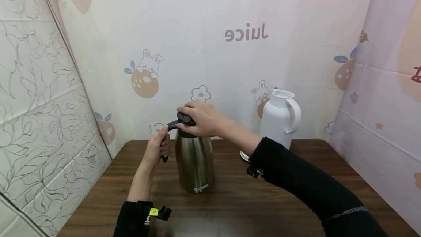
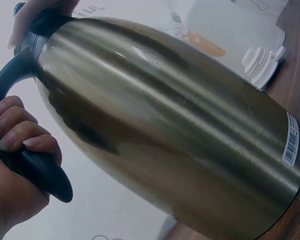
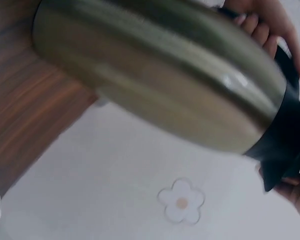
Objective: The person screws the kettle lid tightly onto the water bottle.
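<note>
A brushed gold thermal jug (image 1: 194, 164) with a black collar stands upright on the wooden table, a barcode label near its base. My left hand (image 1: 154, 149) grips its black handle (image 2: 40, 175), fingers wrapped round it and the thumb up along the top. Over the jug's mouth, my right hand (image 1: 205, 118) holds the black lid (image 1: 185, 118), thumb on the near side and fingers across the far side. In the right wrist view the black collar (image 3: 280, 125) shows, with only part of the right hand beside it. Whether the lid is loose, I cannot tell.
A white thermal jug (image 1: 275, 123) with its handle to the right stands at the back right, behind my right forearm. Next to it a white screw stopper (image 2: 260, 65) lies on the table (image 1: 230, 200). Printed cloth walls (image 1: 204, 57) enclose the back and sides.
</note>
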`<state>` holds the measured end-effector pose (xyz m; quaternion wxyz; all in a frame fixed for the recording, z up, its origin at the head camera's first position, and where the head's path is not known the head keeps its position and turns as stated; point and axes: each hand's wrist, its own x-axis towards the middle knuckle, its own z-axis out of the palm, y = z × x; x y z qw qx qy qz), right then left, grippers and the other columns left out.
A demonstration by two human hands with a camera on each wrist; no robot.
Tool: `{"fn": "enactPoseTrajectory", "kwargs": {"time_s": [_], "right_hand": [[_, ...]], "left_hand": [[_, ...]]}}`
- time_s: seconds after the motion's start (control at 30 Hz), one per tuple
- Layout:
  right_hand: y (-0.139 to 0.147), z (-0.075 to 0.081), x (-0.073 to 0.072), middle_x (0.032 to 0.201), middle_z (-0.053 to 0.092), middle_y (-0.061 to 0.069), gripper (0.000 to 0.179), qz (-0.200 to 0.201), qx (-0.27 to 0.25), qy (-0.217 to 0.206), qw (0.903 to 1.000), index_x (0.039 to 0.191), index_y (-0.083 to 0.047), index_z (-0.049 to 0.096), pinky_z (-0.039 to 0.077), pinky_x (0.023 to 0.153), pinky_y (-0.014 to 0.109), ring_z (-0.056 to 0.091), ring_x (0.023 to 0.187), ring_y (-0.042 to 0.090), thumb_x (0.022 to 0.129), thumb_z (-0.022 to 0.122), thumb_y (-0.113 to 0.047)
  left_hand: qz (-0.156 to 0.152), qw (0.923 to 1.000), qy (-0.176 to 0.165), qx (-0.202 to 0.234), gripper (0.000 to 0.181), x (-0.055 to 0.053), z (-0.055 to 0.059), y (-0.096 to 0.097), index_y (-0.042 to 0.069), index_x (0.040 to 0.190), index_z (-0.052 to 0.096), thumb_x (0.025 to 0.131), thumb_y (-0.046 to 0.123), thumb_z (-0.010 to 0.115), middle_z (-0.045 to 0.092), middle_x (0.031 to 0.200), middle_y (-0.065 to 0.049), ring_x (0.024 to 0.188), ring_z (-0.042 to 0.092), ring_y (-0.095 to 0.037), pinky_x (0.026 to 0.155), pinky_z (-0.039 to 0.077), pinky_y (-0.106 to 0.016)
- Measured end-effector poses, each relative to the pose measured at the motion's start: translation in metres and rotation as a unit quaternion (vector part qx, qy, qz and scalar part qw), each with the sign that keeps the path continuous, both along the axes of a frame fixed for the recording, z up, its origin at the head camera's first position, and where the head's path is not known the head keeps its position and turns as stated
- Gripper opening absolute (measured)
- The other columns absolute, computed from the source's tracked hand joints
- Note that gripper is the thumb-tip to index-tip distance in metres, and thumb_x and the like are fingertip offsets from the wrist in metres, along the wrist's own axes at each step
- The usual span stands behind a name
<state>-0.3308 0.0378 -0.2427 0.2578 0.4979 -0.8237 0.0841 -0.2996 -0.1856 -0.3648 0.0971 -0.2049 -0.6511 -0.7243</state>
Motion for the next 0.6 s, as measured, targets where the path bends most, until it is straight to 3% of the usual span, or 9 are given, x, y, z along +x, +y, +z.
{"fn": "enactPoseTrajectory", "kwargs": {"time_s": [0.27, 0.47, 0.6], "right_hand": [[0.014, -0.002, -0.024, 0.145, 0.062, 0.008, 0.061, 0.122, -0.01, -0.038, 0.9918, 0.149, -0.015, 0.06, 0.048, 0.108, 0.039, 0.058, 0.132, 0.022, 0.099, 0.066, -0.051], [0.016, -0.011, -0.031, 0.146, 0.062, 0.009, 0.064, 0.165, -0.042, -0.028, 0.9851, 0.148, -0.013, 0.06, 0.048, 0.109, 0.042, 0.058, 0.134, 0.023, 0.108, 0.042, -0.059], [0.013, -0.015, -0.034, 0.14, 0.066, 0.009, 0.059, 0.185, -0.067, -0.013, 0.9804, 0.142, -0.009, 0.065, 0.05, 0.107, 0.041, 0.062, 0.129, 0.023, 0.11, 0.041, -0.052]], "left_hand": [[0.002, 1.0, -0.006, 0.003, 0.059, 0.0, 0.002, -0.002, 0.009, 0.066, 0.028, 0.113, 0.04, 0.045, 0.031, 0.054, 0.011, 0.046, 0.028, -0.007, 0.048, 0.026, -0.024], [-0.001, 0.9998, -0.014, 0.012, 0.059, 0.0, 0.002, 0.0, 0.007, 0.068, 0.027, 0.113, 0.04, 0.046, 0.031, 0.054, 0.012, 0.046, 0.027, -0.006, 0.048, 0.025, -0.023], [0.005, 0.9998, -0.015, 0.009, 0.06, 0.0, 0.002, 0.0, 0.005, 0.069, 0.027, 0.113, 0.04, 0.046, 0.031, 0.054, 0.011, 0.046, 0.027, -0.007, 0.048, 0.026, -0.023]]}}
